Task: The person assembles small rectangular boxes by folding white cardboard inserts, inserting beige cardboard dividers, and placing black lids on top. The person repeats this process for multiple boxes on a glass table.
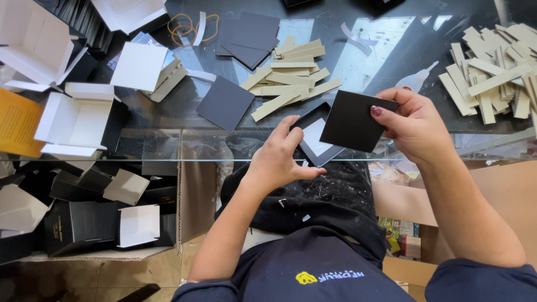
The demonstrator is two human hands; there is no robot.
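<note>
Two hands at the desk's (168, 106) near edge: left hand (278, 159) grips a shallow tray (314, 137), right hand (415, 126) pinches a black card (353, 122)

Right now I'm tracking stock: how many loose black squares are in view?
3, maybe more: one in the right hand at, one lying flat, and overlapping ones at the far edge, where more may be hidden.

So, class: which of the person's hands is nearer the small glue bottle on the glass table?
Right. The right hand sits just below the glue bottle; the left hand is farther off, lower left.
</note>
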